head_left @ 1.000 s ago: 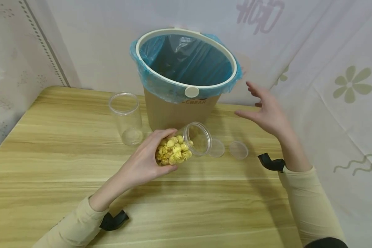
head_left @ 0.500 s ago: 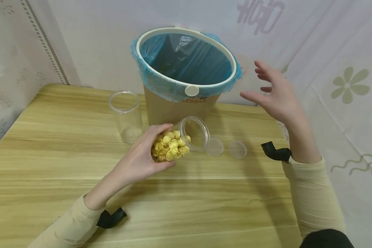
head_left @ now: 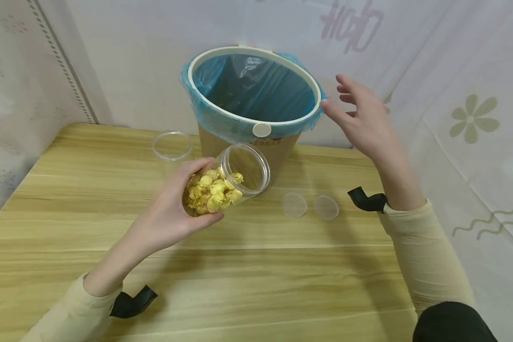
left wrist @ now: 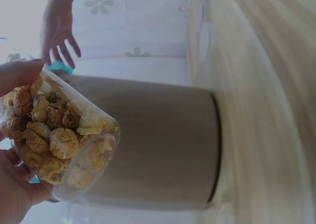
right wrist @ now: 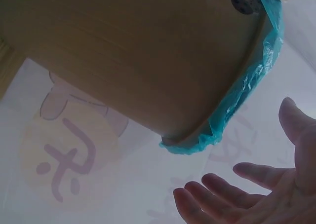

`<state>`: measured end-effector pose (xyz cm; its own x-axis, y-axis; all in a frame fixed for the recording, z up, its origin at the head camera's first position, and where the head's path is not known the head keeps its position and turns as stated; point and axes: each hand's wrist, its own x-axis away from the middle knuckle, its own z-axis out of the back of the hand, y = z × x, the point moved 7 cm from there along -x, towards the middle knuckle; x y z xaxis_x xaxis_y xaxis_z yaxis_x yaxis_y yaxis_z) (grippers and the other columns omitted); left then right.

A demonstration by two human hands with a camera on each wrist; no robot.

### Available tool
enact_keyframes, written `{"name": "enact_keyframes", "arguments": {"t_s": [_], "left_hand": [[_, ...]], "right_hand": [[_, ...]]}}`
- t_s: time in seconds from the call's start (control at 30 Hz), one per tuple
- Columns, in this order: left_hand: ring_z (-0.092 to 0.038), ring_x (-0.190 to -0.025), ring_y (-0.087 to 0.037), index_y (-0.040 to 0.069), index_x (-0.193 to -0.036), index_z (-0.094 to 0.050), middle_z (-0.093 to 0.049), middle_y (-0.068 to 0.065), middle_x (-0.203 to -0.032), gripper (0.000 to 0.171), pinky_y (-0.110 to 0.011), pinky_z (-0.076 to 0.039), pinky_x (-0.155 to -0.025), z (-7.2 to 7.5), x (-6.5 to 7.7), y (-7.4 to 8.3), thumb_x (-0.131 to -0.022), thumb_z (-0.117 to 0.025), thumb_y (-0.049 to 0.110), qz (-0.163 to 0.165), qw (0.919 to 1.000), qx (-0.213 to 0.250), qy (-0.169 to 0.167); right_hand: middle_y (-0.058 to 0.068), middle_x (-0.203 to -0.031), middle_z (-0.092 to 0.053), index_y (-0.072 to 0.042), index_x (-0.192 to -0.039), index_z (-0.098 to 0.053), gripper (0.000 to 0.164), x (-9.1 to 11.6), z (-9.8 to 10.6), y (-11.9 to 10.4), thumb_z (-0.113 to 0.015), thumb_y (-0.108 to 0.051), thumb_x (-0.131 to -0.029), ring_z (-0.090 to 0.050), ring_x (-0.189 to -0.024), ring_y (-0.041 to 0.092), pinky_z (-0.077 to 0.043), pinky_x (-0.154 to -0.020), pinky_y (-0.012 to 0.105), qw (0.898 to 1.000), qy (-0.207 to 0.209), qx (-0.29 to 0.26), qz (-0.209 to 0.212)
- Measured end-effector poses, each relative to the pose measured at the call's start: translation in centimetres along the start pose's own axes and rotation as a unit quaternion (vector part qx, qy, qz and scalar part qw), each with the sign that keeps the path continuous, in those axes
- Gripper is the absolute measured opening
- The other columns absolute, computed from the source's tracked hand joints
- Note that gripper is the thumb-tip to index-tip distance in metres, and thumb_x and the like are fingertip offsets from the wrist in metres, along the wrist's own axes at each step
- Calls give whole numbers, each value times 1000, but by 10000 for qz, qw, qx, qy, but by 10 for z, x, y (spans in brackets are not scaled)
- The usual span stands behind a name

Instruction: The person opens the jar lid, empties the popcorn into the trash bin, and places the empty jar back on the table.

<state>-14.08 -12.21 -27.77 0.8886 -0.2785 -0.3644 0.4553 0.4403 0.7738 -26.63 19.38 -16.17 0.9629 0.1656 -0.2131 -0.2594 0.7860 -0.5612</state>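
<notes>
My left hand (head_left: 166, 209) grips a clear plastic jar (head_left: 248, 168) around its lower part. The jar tilts with its uncovered mouth up and to the right, in front of the bin. Yellow popcorn (head_left: 211, 192) fills its lower part, and in the left wrist view popcorn pieces (left wrist: 61, 142) show through the wall. Beside the bin's right rim, my right hand (head_left: 363, 118) is raised with fingers spread and nothing in it. The trash bin (right wrist: 123, 51) has a pale ring (head_left: 262, 129) holding down a blue bag (head_left: 222, 126).
Behind my left hand stands a second clear jar (head_left: 172, 146), partly hidden. Two clear round lids (head_left: 294, 204) lie side by side on the wooden table (head_left: 282, 285), right of the held jar. A patterned cloth (head_left: 132, 61) hangs behind the bin.
My left hand has moved left and up with the popcorn jar, now overlapping the second jar. My right hand has risen, then shifted left toward the bin's rim.
</notes>
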Motion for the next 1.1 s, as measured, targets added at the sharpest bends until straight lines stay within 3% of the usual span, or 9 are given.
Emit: {"name": "enact_keyframes", "arguments": {"t_s": [0.07, 0.2, 0.27, 0.47, 0.77, 0.9, 1.1], "left_hand": [[-52, -132, -23, 23, -154, -40, -52, -5, -147, 100, -48, -46, -108, 9, 1, 4, -71, -92, 5, -16, 10000, -17, 57], [-53, -128, -21, 22, -153, -41, -53, -5, -143, 100, -23, -43, -105, 26, 3, 12, -70, -93, 5, -126, 9993, -257, 224], [-53, -125, -20, 21, -153, -42, -55, -5, -139, 99, -19, -41, -102, 35, 4, 16, -69, -93, 6, -151, 9983, -454, 327], [-52, -127, -26, 19, -152, -45, -55, -9, -141, 99, -52, -43, -102, 64, 4, 30, -67, -94, 7, -168, 9935, -932, 625], [-52, -128, -33, 16, -152, -44, -57, -15, -141, 102, -59, -42, -103, 95, -5, 46, -64, -95, 9, -268, 9830, -1554, 939], [-50, -130, -39, 17, -153, -43, -55, -18, -143, 104, -67, -40, -106, 106, -14, 52, -64, -96, 13, -288, 9760, -1940, 947], [-49, -130, -40, 20, -156, -40, -54, -19, -145, 105, -69, -41, -106, 121, -30, 62, -66, -95, 15, -220, 9697, -2286, 831]], "right_hand": [[3, -168, -35, -32, -163, -27, 76, -2, -1, -2, -56, -60, -98, -40, -152, 28, -39, -120, 56, 10000, 24, -21, -57], [3, -167, -36, -34, -163, -26, 77, -8, -3, -2, -56, -62, -98, -41, -152, 27, -40, -120, 56, 9997, 50, -70, -227], [3, -167, -37, -35, -163, -27, 76, -12, -3, -1, -56, -61, -98, -43, -151, 27, -41, -119, 56, 9994, 50, -145, -323], [6, -167, -35, -34, -164, -20, 80, -25, -6, 8, -54, -62, -98, -45, -149, 29, -43, -118, 53, 9966, -118, -544, -607], [10, -167, -35, -27, -166, -17, 83, -41, -13, 19, -52, -62, -99, -46, -148, 30, -50, -113, 49, 9939, -351, -772, -702], [11, -167, -36, -25, -166, -18, 84, -46, -19, 20, -51, -62, -99, -46, -148, 30, -52, -110, 47, 9937, -430, -757, -700], [14, -166, -36, -22, -166, -17, 87, -49, -28, 23, -53, -63, -98, -46, -147, 29, -53, -110, 46, 9910, -574, -975, -711]]}}
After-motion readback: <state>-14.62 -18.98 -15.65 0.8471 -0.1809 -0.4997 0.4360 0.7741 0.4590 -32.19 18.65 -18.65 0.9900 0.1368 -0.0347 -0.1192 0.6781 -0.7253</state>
